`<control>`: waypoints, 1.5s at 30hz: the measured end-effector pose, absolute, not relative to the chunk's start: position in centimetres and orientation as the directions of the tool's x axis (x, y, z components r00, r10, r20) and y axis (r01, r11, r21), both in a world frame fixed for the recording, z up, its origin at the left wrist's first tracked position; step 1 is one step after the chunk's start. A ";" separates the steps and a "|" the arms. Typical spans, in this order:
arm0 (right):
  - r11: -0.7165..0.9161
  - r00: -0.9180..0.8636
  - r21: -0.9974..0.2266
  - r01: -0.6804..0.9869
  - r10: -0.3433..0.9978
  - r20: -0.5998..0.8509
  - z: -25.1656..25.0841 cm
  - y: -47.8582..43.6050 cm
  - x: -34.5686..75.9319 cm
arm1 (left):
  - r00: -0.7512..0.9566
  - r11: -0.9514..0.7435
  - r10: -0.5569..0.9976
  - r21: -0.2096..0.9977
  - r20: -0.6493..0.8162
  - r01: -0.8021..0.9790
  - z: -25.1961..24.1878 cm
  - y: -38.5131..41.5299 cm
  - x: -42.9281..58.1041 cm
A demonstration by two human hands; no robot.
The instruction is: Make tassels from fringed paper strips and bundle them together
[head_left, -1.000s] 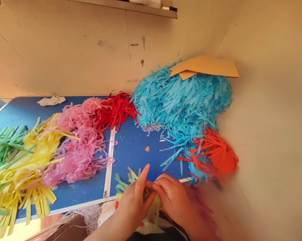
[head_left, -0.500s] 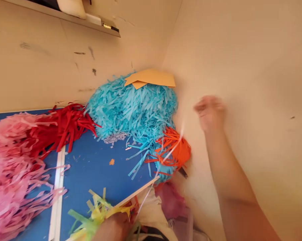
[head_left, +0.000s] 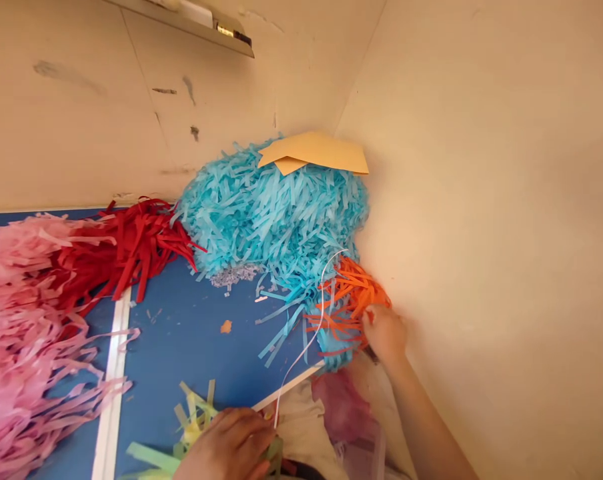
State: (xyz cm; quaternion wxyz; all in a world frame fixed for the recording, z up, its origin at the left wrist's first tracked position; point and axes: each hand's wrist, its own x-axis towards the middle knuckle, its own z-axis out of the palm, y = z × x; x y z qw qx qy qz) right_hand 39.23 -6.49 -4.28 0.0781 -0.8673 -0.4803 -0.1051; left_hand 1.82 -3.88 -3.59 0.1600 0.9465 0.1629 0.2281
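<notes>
At the bottom, my left hand [head_left: 226, 443] is closed over a bunch of yellow and green tissue paper fringe [head_left: 194, 423], with its fingertips partly out of sight. A thin white string [head_left: 309, 343] rises from beside that hand and curves slackly over the blue fringe. My right hand [head_left: 385, 333] is closed at the lower right edge of the orange tissue paper fringe [head_left: 359, 287]; its fingertips are tucked into the strips. Just above it lies the large heap of light blue fringe [head_left: 276, 213], topped by folded yellow-orange paper [head_left: 316, 152].
Pink fringe [head_left: 26, 320] and red fringe [head_left: 136, 247] cover the left of the blue tabletop [head_left: 191, 340], which has white edging. Walls [head_left: 491, 167] meet behind the heap. A narrow shelf [head_left: 196, 28] hangs above. Purple material [head_left: 344, 410] lies below the table edge.
My right hand has come down from beside the wall to the orange fringe. The white string, straighter before, now lies slack in a curve. My left hand stays on the yellow and green fringe.
</notes>
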 end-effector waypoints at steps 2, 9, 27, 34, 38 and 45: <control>-0.539 0.536 -0.064 0.840 0.805 0.255 -2.5 -6.6 41.6 | 0.829 -0.877 0.410 0.414 0.380 0.244 -2.6 -3.4 1.8; -0.544 0.554 -0.132 0.829 0.764 0.330 5.7 -6.4 45.7 | 0.759 -0.829 0.493 0.494 0.425 0.262 -2.4 -2.0 1.1; 0.755 -0.620 0.074 0.651 0.473 0.627 17.4 4.9 19.1 | -0.043 -0.511 0.808 0.736 0.587 0.443 3.6 10.3 4.3; 0.828 -0.375 -0.206 0.522 0.440 0.816 4.7 4.8 14.1 | -0.223 -0.125 0.646 0.389 0.730 0.913 0.0 2.2 -14.8; 0.799 -0.332 -0.337 0.498 0.534 0.778 -0.8 4.2 11.2 | -0.045 -0.118 0.804 0.233 0.593 0.965 0.9 -3.8 -14.2; 0.748 -0.379 -0.360 0.557 0.615 0.691 -0.3 4.3 10.4 | 0.251 -0.393 0.851 0.243 0.461 0.887 -0.9 1.0 -7.9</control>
